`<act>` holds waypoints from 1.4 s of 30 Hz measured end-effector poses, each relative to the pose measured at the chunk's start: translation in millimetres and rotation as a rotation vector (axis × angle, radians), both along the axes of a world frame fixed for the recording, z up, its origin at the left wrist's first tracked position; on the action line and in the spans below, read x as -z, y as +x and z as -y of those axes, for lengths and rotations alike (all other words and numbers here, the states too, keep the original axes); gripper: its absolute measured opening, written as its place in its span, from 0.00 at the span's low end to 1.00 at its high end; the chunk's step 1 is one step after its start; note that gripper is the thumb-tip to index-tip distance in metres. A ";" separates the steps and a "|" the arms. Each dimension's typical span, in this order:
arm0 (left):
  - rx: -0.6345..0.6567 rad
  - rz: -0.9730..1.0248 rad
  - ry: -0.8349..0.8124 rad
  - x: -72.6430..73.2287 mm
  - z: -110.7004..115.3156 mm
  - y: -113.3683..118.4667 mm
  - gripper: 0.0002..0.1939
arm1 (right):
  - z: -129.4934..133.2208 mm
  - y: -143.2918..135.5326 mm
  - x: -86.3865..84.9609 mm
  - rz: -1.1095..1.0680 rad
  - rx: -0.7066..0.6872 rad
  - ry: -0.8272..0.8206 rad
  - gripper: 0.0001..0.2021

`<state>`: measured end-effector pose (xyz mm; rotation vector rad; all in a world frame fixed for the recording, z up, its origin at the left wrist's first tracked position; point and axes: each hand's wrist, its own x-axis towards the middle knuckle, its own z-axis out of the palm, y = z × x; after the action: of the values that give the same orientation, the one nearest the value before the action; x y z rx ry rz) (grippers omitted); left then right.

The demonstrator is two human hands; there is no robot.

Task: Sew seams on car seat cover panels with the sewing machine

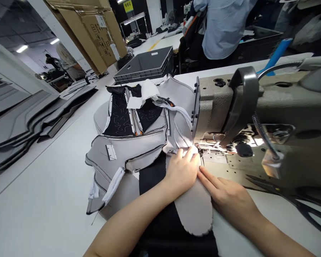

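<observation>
My left hand [183,168] presses on a light grey fabric piece [194,207], its fingers bent and close together just in front of the lit needle area of a sewing machine [216,107]. Against the right edge of that piece lies my right hand [226,192], fingers stretched out; its thumb is hidden. The grey piece has a notched, rounded end and overlaps black fabric [155,178]. To the left spreads a large grey sewn cover [139,150] with black panels, white strips and dark seam edges. The needle tip itself is lost in the glare.
Black-handled scissors [291,200] lie right of my right hand. Stacked grey panels [29,114] sit at the left. Behind the cover stand a grey plastic crate [147,64] and cardboard boxes [93,35]. A person in a light blue shirt [222,28] is beyond the table.
</observation>
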<state>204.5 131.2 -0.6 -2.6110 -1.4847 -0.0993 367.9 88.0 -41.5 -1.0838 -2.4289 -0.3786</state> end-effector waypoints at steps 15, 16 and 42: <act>0.026 0.041 0.005 6.3 -9.0 3.0 0.17 | -6.1 2.6 0.7 -0.010 0.057 -0.006 0.26; 0.030 0.045 0.014 7.9 -9.8 3.0 0.17 | -7.0 2.7 1.2 -0.008 0.069 -0.005 0.26; 0.232 0.173 0.045 18.2 -25.3 -13.0 0.15 | -18.3 2.8 10.0 0.015 0.078 0.038 0.24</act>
<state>191.5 156.4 -18.8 -2.7879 -1.2031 -0.3867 370.7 106.4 -51.4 -1.1655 -2.3881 -0.4577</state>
